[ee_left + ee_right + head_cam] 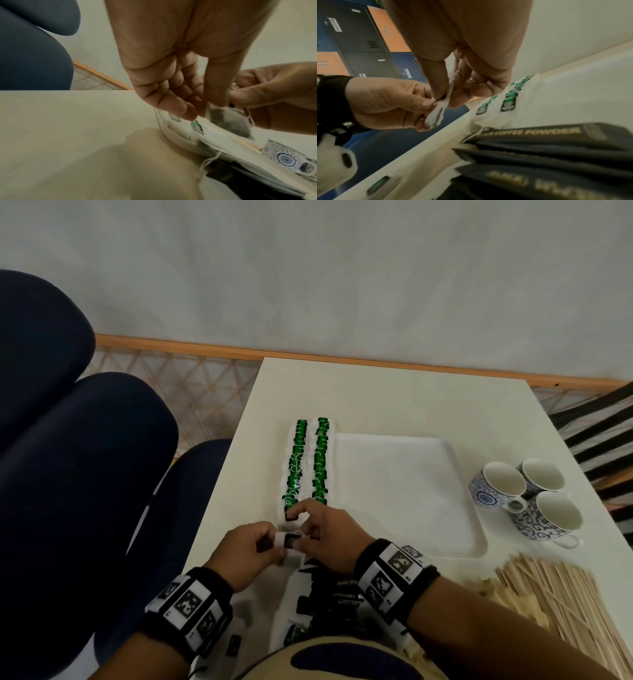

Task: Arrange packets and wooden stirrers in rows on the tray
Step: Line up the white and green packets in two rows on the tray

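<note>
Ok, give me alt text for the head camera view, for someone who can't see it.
Both hands, left hand and right hand, pinch one small white tea bag at the near end of two rows of green-labelled tea bags along the left edge of a white tray. Three blue-patterned cups and a pile of wooden stirrers lie to the right on the table.

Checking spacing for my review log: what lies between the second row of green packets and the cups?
In the head view, only the bare white tray lies between the green packets and the cups, plus a strip of bare table.
</note>
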`<act>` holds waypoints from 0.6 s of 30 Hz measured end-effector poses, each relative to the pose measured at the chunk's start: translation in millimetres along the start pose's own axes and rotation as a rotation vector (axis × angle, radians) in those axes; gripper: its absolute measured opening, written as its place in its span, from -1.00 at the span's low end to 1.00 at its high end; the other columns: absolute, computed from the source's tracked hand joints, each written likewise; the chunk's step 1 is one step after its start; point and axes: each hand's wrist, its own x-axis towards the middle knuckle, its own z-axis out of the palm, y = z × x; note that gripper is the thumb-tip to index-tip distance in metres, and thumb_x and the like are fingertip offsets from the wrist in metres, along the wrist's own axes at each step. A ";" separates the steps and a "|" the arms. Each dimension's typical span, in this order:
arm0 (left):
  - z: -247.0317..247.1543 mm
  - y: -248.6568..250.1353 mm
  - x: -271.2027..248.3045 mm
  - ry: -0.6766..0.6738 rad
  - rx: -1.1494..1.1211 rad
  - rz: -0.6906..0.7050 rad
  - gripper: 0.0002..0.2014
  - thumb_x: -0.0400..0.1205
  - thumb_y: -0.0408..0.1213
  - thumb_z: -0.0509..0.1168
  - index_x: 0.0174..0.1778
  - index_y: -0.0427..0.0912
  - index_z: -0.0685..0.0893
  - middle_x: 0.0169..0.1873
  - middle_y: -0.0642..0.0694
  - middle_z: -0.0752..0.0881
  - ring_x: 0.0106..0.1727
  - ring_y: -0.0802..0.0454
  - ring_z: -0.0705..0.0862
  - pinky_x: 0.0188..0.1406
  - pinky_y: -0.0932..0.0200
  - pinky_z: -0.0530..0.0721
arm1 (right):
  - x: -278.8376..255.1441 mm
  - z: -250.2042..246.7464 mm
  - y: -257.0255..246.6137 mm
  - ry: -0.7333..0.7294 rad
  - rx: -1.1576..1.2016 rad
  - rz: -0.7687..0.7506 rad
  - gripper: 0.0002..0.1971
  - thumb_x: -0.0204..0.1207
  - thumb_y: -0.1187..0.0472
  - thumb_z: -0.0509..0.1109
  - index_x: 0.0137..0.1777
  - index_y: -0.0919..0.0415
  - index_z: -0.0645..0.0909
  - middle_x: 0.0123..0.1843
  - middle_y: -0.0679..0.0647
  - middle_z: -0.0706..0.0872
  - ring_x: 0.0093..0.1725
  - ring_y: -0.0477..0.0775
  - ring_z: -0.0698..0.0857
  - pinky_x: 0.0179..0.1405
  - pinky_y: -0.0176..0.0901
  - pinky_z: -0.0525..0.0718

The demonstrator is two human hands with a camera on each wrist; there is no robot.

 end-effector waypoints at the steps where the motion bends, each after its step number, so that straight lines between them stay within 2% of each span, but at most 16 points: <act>1: -0.2 0.5 4.4 0.038 0.017 -0.025 -0.82 0.46 -0.21 0.51 -0.33 -0.11 0.63 -0.43 0.00 0.72 -0.37 0.16 0.63 -0.31 0.15 0.55 | 1.2 -5.4 3.8 0.040 -0.021 0.015 -0.66 0.52 0.17 0.45 0.27 -0.06 0.52 -0.10 -0.09 0.73 -0.14 -0.07 0.69 -0.10 -0.28 0.65; 4: -3.5 0.4 17.6 0.102 0.034 -0.086 -0.86 0.50 -0.26 0.45 -0.28 -0.12 0.60 -0.37 -0.05 0.73 -0.27 -0.02 0.68 -0.30 0.17 0.55 | 4.4 -23.1 18.6 0.108 -0.176 0.082 -0.79 0.57 0.19 0.38 0.20 0.02 0.61 -0.07 -0.08 0.75 -0.11 -0.06 0.68 -0.05 -0.27 0.63; 7: -5.7 -0.5 29.8 0.096 0.071 -0.078 -0.87 0.55 -0.33 0.40 -0.24 -0.07 0.59 -0.36 -0.02 0.74 -0.29 0.04 0.69 -0.36 0.30 0.50 | 4.7 -33.8 33.4 0.088 -0.234 0.139 -0.83 0.58 0.18 0.36 0.14 0.04 0.68 -0.04 -0.07 0.75 -0.14 -0.11 0.63 -0.11 -0.33 0.52; 13: 2.2 1.5 51.6 0.068 0.103 -0.052 -0.82 0.50 -0.30 0.47 -0.25 0.00 0.59 -0.35 0.00 0.72 -0.27 0.03 0.65 -0.38 0.33 0.44 | 4.6 -33.4 42.5 0.040 -0.245 0.150 -0.82 0.58 0.11 0.39 0.15 0.04 0.68 -0.02 -0.06 0.76 -0.13 -0.14 0.60 -0.09 -0.37 0.48; 16: 6.4 5.0 54.0 0.091 0.097 -0.066 -0.81 0.47 -0.32 0.52 -0.19 -0.07 0.61 -0.32 -0.12 0.71 -0.31 0.02 0.59 -0.36 0.33 0.49 | 3.1 -29.2 42.3 -0.011 -0.277 0.136 -0.78 0.54 0.07 0.43 0.15 0.05 0.68 -0.01 -0.06 0.75 -0.09 -0.12 0.61 -0.03 -0.31 0.54; 18: 8.1 5.0 53.2 0.110 0.071 -0.073 -0.77 0.43 -0.31 0.55 -0.20 -0.08 0.59 -0.35 -0.13 0.69 -0.33 0.02 0.58 -0.35 0.29 0.52 | 1.5 -26.1 40.7 -0.065 -0.306 0.133 -0.70 0.48 0.01 0.48 0.18 0.02 0.65 -0.02 -0.10 0.70 -0.06 -0.07 0.62 0.03 -0.23 0.60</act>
